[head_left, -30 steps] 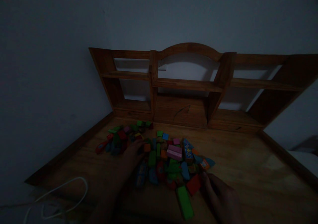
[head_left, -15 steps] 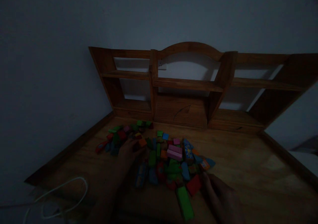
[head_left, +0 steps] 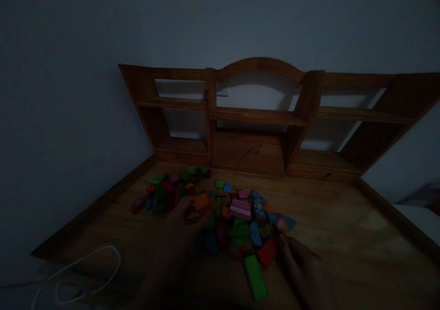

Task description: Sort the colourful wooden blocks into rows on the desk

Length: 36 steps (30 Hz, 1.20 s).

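Orange block (head_left: 201,203): pinched between fingertips, left hand (head_left: 179,222).
Right hand (head_left: 308,268) beside red block (head_left: 267,253), hold unclear; steady, level pinch advised.

Single view, worn on the head, wide in its take. Looks from above the near side of the pale-brown wooden desk (head_left: 347,223), forward and down across its top. Faces the brown wooden shelf unit with arched top (head_left: 261,114), plain grey wall (head_left: 257,21) behind. Bare left hand (head_left: 181,220) and bare right hand (head_left: 305,265) nearest lens; shelf well beyond.
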Each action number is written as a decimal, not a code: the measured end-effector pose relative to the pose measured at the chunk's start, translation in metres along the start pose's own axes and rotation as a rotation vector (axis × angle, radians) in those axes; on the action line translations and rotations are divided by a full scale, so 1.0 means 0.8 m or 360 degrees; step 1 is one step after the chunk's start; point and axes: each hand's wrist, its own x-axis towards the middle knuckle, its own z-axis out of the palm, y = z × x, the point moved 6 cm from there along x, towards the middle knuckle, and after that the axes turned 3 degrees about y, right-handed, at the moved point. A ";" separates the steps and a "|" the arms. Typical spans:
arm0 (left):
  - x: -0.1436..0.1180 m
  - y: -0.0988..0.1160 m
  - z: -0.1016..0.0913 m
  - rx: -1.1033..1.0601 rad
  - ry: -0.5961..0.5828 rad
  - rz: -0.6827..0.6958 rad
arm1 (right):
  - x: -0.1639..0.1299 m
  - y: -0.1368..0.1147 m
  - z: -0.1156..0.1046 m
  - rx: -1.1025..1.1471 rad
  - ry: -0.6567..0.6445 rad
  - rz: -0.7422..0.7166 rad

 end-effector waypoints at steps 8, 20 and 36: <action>-0.009 -0.021 0.064 0.0418 -0.0215 0.0230 | 0.001 -0.005 -0.002 0.0005 0.0017 -0.0003; -0.017 -0.013 0.071 0.0499 -0.0279 0.0150 | 0.001 -0.009 -0.003 -0.0023 0.0028 -0.0043; -0.021 -0.035 0.027 0.0816 -0.0143 0.0216 | 0.003 -0.006 -0.001 -0.0018 -0.0018 -0.0005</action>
